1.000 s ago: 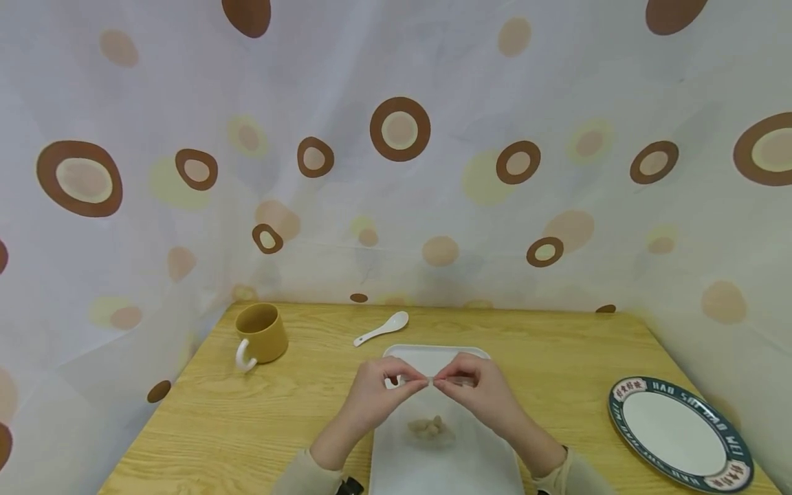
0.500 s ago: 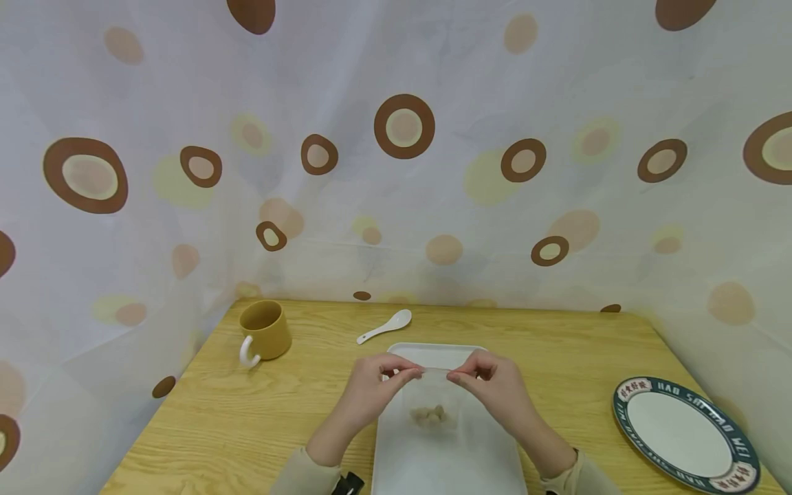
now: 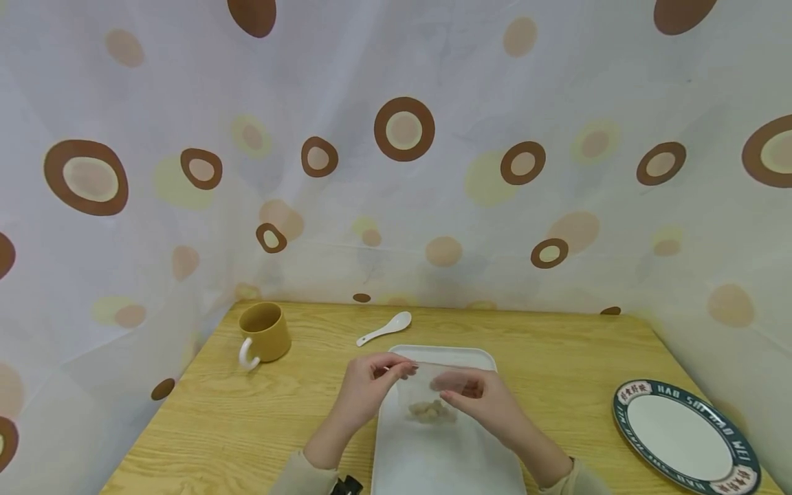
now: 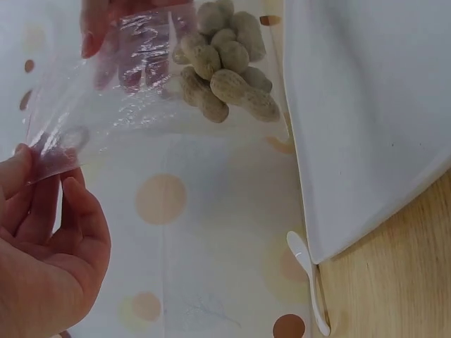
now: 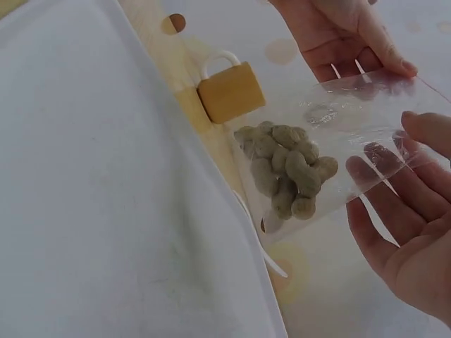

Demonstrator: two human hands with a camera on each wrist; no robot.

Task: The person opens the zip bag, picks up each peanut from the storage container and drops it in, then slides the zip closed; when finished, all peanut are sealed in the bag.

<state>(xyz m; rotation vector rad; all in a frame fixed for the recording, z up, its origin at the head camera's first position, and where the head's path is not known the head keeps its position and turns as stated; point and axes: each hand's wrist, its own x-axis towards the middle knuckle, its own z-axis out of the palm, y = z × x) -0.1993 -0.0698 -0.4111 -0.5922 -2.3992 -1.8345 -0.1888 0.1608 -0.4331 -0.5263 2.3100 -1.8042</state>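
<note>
A clear plastic bag with several unshelled peanuts at its bottom hangs above the white tray. My left hand pinches one upper corner of the bag between thumb and fingers. On the opposite side, my right hand has its fingers behind the thin film, seen through it in the right wrist view. The right thumb stands apart from those fingers, near the bag's mouth. In the head view the peanuts look blurred through the plastic.
A mustard mug with a white handle stands at the back left. Behind the tray lies a white spoon. An oval plate with a green lettered rim rests at the right. A spotted curtain surrounds the wooden table.
My hands have drawn apart from fingertips nearly meeting, stretching the bag's top edge. The right hand has loosened its pinch, and its fingers now lie behind the film.
</note>
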